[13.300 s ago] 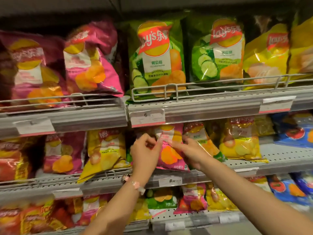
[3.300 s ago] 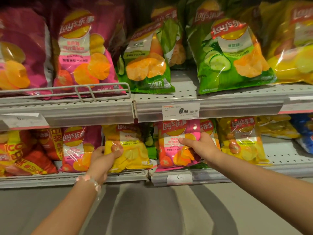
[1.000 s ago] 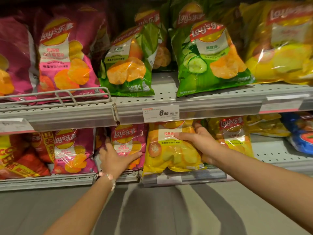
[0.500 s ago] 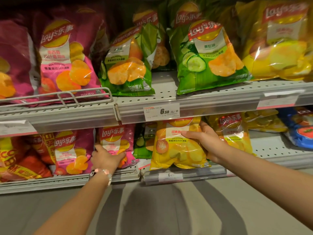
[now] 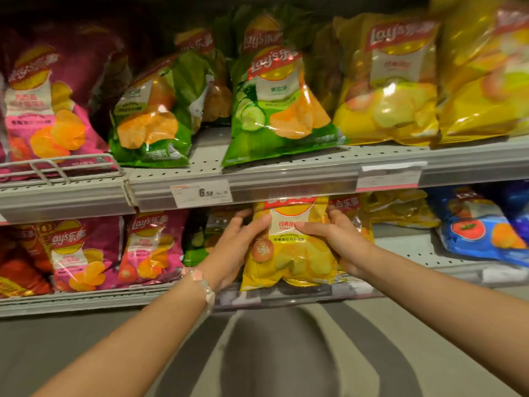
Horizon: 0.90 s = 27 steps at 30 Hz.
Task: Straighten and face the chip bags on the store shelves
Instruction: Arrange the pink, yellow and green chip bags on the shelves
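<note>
A small yellow chip bag (image 5: 292,253) stands upright at the front of the lower shelf (image 5: 415,247), its top tucked under the upper shelf's edge. My left hand (image 5: 237,247) grips its left side, thumb on the front. On the other side my right hand (image 5: 335,239) grips it the same way. A small pink bag (image 5: 151,247) stands to the left, with a green bag (image 5: 197,247) partly hidden behind my left hand. Another yellow bag (image 5: 349,207) peeks out behind my right hand.
The upper shelf (image 5: 286,173) holds large pink (image 5: 43,116), green (image 5: 272,110) and yellow (image 5: 392,90) bags, with a 6.50 price tag (image 5: 201,193) on its edge. Blue bags (image 5: 481,233) lie at lower right, red ones (image 5: 17,267) at lower left. A wire guard (image 5: 57,167) fronts the upper left.
My left hand has left the pink bag and moved right onto the yellow bag's left side. Both hands now hold the yellow bag.
</note>
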Each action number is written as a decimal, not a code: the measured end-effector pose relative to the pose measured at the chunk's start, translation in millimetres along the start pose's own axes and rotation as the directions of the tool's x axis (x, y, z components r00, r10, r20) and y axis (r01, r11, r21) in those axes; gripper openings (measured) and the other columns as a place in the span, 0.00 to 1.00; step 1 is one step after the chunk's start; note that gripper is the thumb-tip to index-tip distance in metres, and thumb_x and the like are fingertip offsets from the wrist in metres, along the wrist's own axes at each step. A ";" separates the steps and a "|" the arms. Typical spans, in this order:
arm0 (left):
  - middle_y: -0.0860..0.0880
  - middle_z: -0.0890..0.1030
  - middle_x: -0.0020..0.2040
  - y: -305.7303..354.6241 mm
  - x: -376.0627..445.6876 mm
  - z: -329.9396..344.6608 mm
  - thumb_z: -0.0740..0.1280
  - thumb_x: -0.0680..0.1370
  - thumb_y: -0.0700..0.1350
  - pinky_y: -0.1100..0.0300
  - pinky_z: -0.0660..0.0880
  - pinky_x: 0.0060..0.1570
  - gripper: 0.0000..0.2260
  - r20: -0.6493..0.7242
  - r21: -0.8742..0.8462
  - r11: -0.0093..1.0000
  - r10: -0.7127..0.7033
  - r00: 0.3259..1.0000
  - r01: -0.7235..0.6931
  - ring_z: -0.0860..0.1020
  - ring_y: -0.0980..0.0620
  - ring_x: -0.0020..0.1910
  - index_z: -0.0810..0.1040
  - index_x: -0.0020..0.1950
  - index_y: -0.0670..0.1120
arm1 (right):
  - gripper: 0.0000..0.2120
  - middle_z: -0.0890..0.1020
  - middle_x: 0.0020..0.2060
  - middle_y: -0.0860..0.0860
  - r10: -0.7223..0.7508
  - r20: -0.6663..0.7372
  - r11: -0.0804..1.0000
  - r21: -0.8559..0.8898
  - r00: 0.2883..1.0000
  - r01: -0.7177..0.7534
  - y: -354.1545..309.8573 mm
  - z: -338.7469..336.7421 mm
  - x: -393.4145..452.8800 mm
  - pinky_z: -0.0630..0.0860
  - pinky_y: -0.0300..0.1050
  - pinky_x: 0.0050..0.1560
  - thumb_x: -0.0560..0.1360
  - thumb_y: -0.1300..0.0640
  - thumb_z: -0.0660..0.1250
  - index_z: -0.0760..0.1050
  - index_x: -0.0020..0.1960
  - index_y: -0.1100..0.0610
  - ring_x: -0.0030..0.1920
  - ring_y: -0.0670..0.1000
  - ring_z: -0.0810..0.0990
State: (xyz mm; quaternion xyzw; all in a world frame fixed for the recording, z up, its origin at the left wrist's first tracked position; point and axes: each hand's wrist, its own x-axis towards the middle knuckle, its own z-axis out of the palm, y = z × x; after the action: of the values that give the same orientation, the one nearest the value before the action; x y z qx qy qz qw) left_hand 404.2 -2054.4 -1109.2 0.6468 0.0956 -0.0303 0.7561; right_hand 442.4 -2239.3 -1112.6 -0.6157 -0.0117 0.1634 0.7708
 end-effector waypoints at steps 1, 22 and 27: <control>0.44 0.84 0.53 1.9 0.7 12.2 0.73 0.65 0.50 0.53 0.80 0.47 0.34 0.055 -0.036 0.999 -0.033 0.998 0.035 0.82 0.47 0.52 0.66 0.68 0.45 | 0.28 0.83 0.51 0.57 0.005 -0.007 1.000 0.005 1.000 -0.005 -2.1 -9.3 -2.0 0.80 0.55 0.49 0.67 0.65 0.75 0.69 0.64 0.59 0.49 0.57 0.84; 0.47 0.81 0.54 -27.4 36.7 219.4 0.79 0.65 0.42 0.59 0.80 0.41 0.35 -0.030 0.410 0.887 -0.221 0.975 0.213 0.82 0.52 0.49 0.63 0.65 0.40 | 0.23 0.79 0.56 0.58 -0.009 -0.216 0.981 -0.192 0.976 -0.033 -35.4 -223.8 7.1 0.77 0.49 0.57 0.73 0.61 0.71 0.69 0.65 0.62 0.54 0.55 0.79; 0.51 0.82 0.47 -48.2 58.1 239.8 0.79 0.66 0.39 0.72 0.74 0.32 0.20 -0.061 0.565 0.822 -0.044 0.997 0.071 0.79 0.58 0.41 0.75 0.53 0.43 | 0.25 0.78 0.58 0.54 0.089 -0.152 0.955 -0.268 0.984 -0.128 -47.8 -240.3 15.5 0.76 0.48 0.54 0.73 0.61 0.70 0.67 0.69 0.57 0.55 0.55 0.78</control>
State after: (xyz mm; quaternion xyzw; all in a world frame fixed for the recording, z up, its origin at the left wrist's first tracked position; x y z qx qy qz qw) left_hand 478.2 -2293.5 -1132.0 0.8395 0.1188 -0.0652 0.5262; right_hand 521.1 -2471.4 -1127.9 -0.7268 0.0528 0.1595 0.6660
